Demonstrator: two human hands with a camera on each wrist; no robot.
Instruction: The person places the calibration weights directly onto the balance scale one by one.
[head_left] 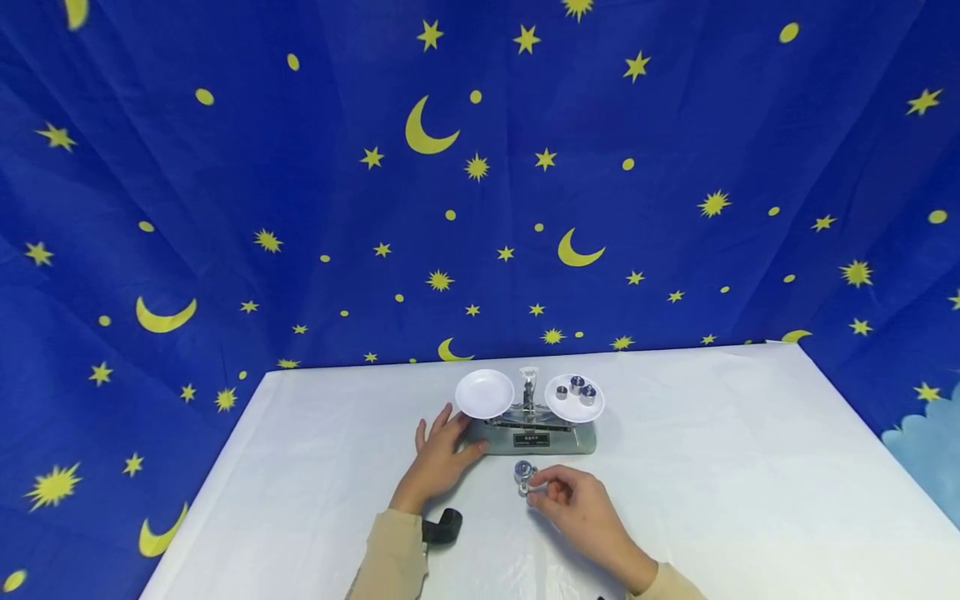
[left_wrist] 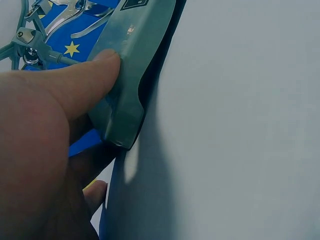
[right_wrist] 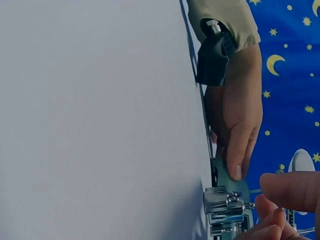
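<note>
A grey-green balance scale (head_left: pixel 540 442) stands on the table with two white pans. My left hand (head_left: pixel 438 458) grips the left end of its base; in the left wrist view the thumb (left_wrist: pixel 102 70) lies on the front face, other fingers behind. The left pan (head_left: pixel 484 394) is bare, while the right pan (head_left: pixel 576 411) bears three metal weights (head_left: pixel 577 384). In front of the base stands a small cluster of shiny weights (head_left: pixel 523 472). My right hand (head_left: pixel 585 512) has thumb and bent forefinger right at these weights; I cannot tell whether they pinch one.
White sheeting covers the table (head_left: pixel 712 467). A blue cloth (head_left: pixel 510 192) with yellow moons and stars hangs behind and at the sides. A black curved strap or mount (head_left: pixel 444 527) sticks out at the left sleeve (head_left: pixel 390 554).
</note>
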